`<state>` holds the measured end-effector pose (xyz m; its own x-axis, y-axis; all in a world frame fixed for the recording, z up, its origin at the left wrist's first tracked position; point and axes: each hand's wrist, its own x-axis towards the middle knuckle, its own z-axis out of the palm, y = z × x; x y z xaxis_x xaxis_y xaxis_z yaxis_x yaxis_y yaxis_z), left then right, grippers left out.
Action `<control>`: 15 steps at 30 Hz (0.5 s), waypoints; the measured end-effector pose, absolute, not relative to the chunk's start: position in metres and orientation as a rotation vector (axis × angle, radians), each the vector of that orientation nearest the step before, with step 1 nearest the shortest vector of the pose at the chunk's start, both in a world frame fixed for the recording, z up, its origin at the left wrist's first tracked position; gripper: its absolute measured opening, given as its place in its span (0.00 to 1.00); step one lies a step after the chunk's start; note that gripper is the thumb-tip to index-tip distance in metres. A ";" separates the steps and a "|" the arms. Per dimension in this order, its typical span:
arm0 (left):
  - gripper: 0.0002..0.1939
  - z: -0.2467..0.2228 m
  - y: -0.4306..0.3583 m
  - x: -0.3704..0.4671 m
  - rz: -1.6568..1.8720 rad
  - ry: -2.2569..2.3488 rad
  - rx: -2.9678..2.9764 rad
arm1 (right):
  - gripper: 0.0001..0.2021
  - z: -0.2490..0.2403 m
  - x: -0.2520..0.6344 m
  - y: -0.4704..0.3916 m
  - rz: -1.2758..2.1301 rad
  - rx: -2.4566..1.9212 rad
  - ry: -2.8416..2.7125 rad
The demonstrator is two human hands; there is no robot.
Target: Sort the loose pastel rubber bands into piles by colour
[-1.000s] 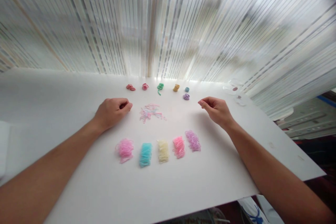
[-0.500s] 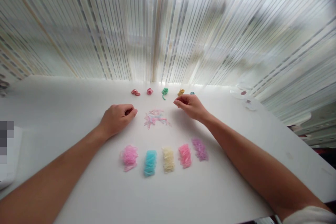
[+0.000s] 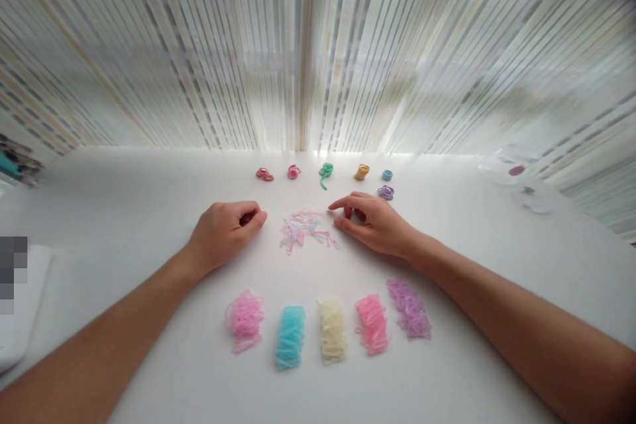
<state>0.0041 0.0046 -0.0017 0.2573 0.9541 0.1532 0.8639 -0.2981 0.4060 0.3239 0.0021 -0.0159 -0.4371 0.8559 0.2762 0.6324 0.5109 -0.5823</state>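
Observation:
Loose pastel bands point(image 3: 305, 230) lie in a small scattered pile between my two hands. My left hand point(image 3: 231, 232) rests on the white table left of the pile, fingers curled and closed; whether anything is inside is hidden. Just right of the pile, my right hand point(image 3: 370, 220) has its index finger stretched out and apart from the thumb, with nothing between them. Nearer to me is a row of band bundles: pink point(image 3: 246, 321), turquoise point(image 3: 289, 338), cream point(image 3: 332, 331), coral pink point(image 3: 372, 323) and purple point(image 3: 409, 309).
Along the back lie small coils: red point(image 3: 265, 175), pink point(image 3: 293, 172), green point(image 3: 326, 172), yellow point(image 3: 362, 172), blue point(image 3: 387, 175) and purple point(image 3: 385, 193). Clear round pieces point(image 3: 517, 175) sit at the back right. A striped string curtain point(image 3: 298, 46) hangs behind the table point(image 3: 173, 358).
My right hand has come back from the yellow coil toward the loose pile, and its fingers have opened. The blue and purple coils now show. The view has shifted slightly.

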 end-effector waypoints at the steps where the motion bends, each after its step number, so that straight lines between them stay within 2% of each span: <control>1: 0.20 -0.002 0.004 0.005 0.540 1.698 2.293 | 0.15 -0.016 0.322 0.003 0.544 -1.220 -2.209; 15: 0.17 -0.002 -0.002 0.013 0.569 1.675 2.264 | 0.14 -0.025 0.310 0.005 0.489 -1.225 -2.166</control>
